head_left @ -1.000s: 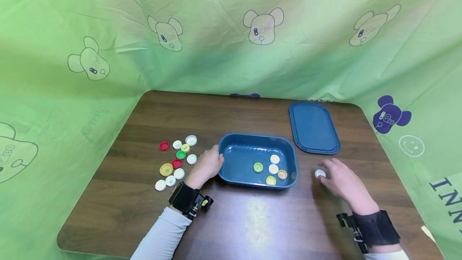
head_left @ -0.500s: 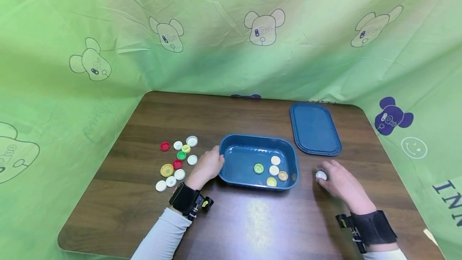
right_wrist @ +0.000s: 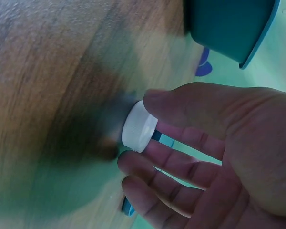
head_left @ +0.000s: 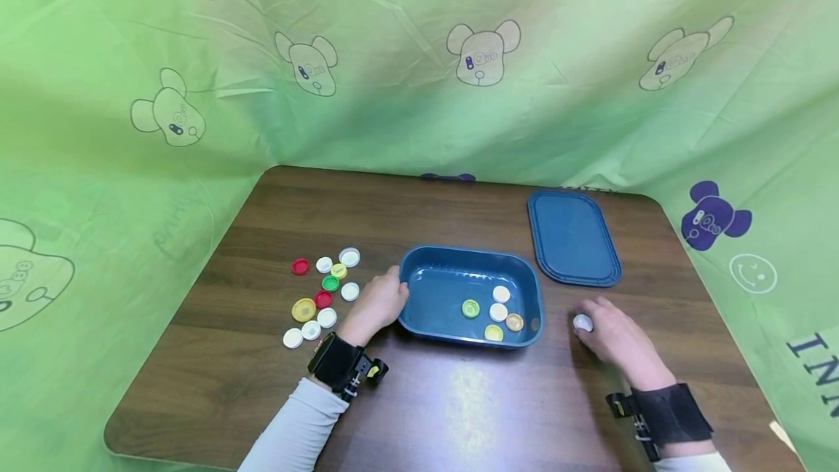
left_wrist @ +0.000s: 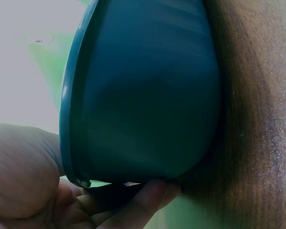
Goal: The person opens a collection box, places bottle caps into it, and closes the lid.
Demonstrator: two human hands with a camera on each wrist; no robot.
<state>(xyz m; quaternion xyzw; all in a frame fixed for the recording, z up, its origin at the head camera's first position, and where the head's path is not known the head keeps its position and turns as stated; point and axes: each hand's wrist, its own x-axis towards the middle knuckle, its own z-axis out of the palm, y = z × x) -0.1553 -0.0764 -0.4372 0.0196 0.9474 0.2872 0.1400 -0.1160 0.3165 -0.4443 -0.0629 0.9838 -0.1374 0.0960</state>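
A dark brown wood-grain table with rounded corners (head_left: 275,384) is enclosed on three sides by a creased light green fabric backdrop (head_left: 406,100). The cloth is printed with pale outlined bear heads (head_left: 483,49), and one purple bear head (head_left: 711,215) and a faint smiley face (head_left: 752,273) are seen at the right. A soft overhead light is reflected on the tabletop's near edge.

The head view looks down from above both hands. Each wrist view sits close, sharing the blue tub (head_left: 468,301) beside them.
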